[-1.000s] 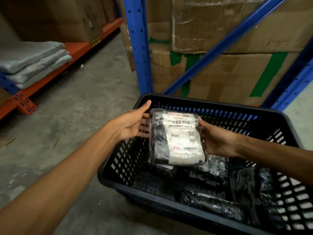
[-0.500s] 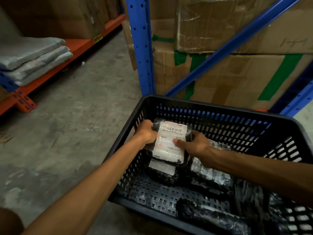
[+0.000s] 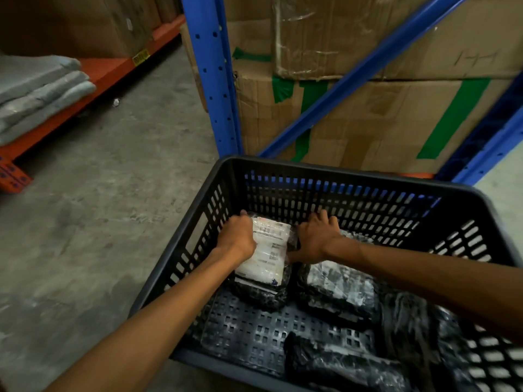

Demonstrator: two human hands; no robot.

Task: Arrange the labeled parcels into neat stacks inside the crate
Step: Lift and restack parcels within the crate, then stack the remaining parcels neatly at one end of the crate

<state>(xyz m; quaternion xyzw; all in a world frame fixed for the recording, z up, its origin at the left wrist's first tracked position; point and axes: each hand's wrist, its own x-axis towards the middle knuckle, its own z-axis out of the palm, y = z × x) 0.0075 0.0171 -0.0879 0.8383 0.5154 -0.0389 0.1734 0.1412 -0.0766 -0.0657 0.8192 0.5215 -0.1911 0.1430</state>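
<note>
Both hands reach into the crate point(image 3: 353, 176). The left hand point(image 3: 236, 239) curls over the parcel's point(image 3: 267, 251) left edge, and the right hand point(image 3: 317, 239) presses its right edge with fingers spread. Between them the parcel lies on another parcel point(image 3: 260, 292).

A blue rack upright point(image 3: 216, 80) stands at twelve o'clock, with a blue diagonal brace point(image 3: 368, 66) rising toward one. Taped cardboard boxes point(image 3: 368, 114) sit behind them. At ten o'clock, folded grey pads point(image 3: 36, 91) lie on an orange shelf point(image 3: 93, 77) above the concrete floor point(image 3: 113, 207).
</note>
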